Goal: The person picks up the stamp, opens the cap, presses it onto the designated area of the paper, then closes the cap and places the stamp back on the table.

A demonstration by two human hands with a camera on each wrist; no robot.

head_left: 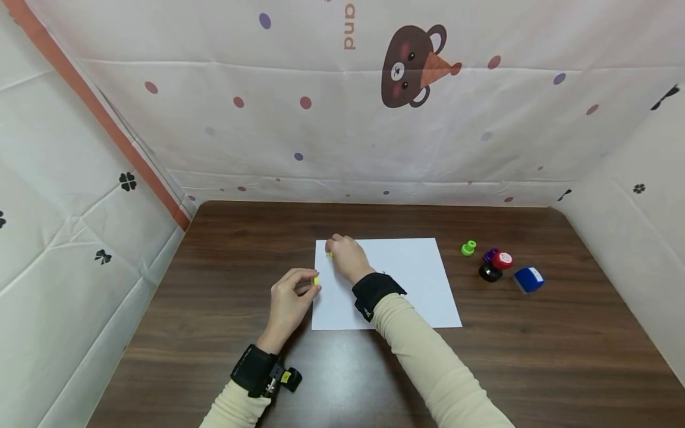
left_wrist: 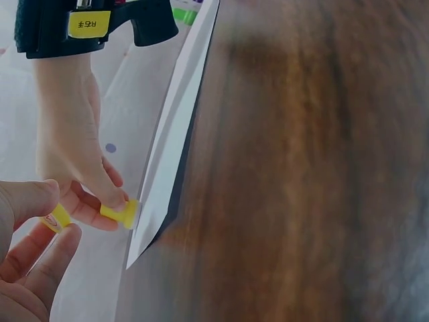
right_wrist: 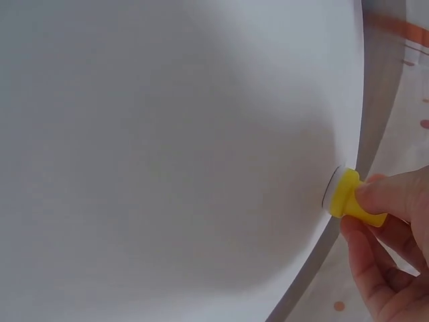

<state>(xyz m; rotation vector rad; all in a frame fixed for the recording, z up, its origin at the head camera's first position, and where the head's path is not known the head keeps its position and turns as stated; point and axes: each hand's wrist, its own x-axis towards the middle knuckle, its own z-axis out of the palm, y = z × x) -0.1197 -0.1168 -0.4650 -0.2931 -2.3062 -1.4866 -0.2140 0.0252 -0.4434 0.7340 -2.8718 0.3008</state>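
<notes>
A sheet of white paper (head_left: 412,285) lies on the table. My right hand (head_left: 349,258) is over its far left corner and pinches a small yellow stamp (right_wrist: 347,193) between thumb and fingers. The stamp's pale round end faces down, right at the paper close to its edge. Beside the paper's left edge, my left hand (head_left: 288,300) holds a yellow cap (left_wrist: 56,219) between thumb and fingertips, with some print on its end.
To the right of the paper stand a green stamp (head_left: 468,248), a purple stamp (head_left: 489,255), a red stamp (head_left: 503,260), a black round piece (head_left: 490,273) and a blue block-shaped piece (head_left: 528,280). Patterned cloth (head_left: 257,131) hangs behind the wooden table (head_left: 235,255).
</notes>
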